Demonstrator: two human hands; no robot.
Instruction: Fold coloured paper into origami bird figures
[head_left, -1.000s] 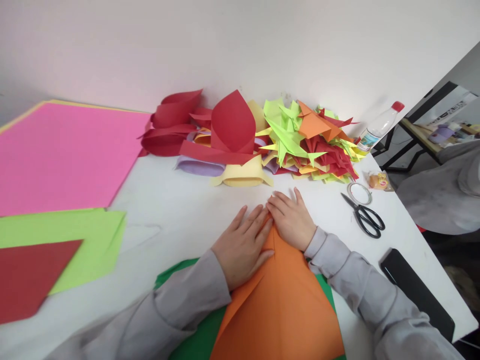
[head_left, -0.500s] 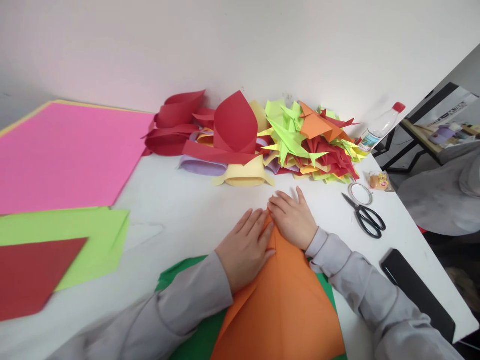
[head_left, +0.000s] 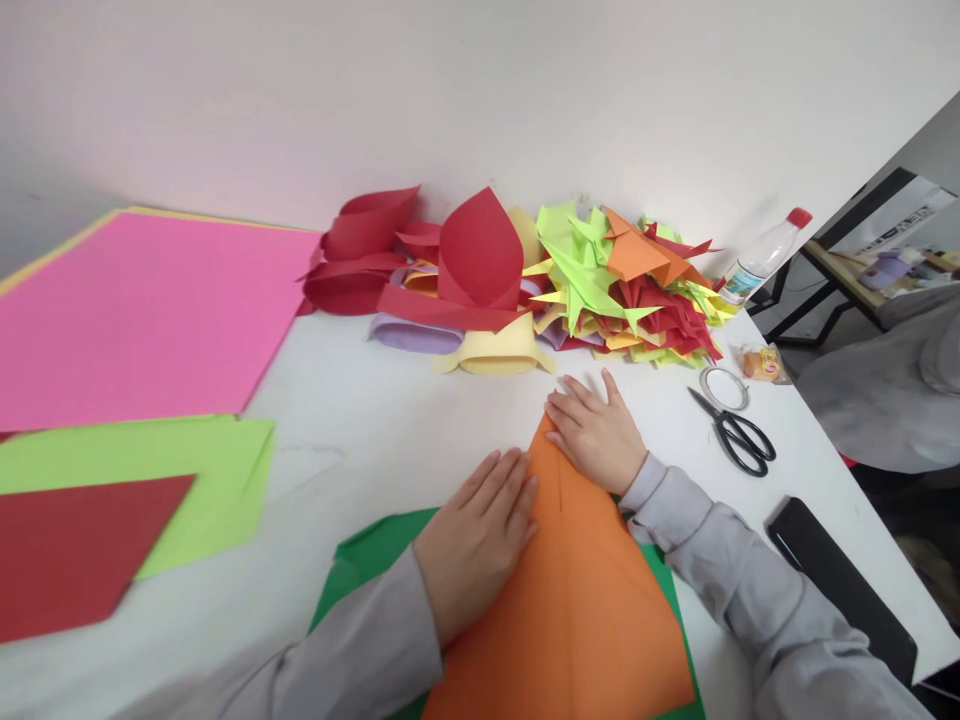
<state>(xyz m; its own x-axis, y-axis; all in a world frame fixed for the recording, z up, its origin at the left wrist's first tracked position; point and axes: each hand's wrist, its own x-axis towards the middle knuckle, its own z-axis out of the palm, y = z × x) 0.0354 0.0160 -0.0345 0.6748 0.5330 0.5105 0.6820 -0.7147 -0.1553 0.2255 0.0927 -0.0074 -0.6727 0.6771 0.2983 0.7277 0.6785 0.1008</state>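
Observation:
An orange sheet of paper [head_left: 577,600], folded to a point at its far end, lies before me over a green sheet [head_left: 375,550]. A crease runs down its middle. My left hand [head_left: 480,540] rests flat along its left folded edge, fingers stretched out. Near the tip, my right hand [head_left: 596,425] presses on the paper with its fingers extended and somewhat spread. Neither hand is wrapped round anything. The underside of the orange paper is hidden.
Pink sheets [head_left: 165,310], light green paper [head_left: 225,500] and red paper [head_left: 90,550] lie left. Red paper shapes [head_left: 480,250] and folded pieces [head_left: 585,270] stand behind. Scissors [head_left: 742,440], tape [head_left: 724,388], a bottle [head_left: 765,255] and a black phone-like object [head_left: 840,590] are right. A person's grey sleeve [head_left: 885,390] shows beyond.
My left hand has slid toward me and left, away from the tip, along the folded edge. My right hand stays near the tip. The view has shifted slightly.

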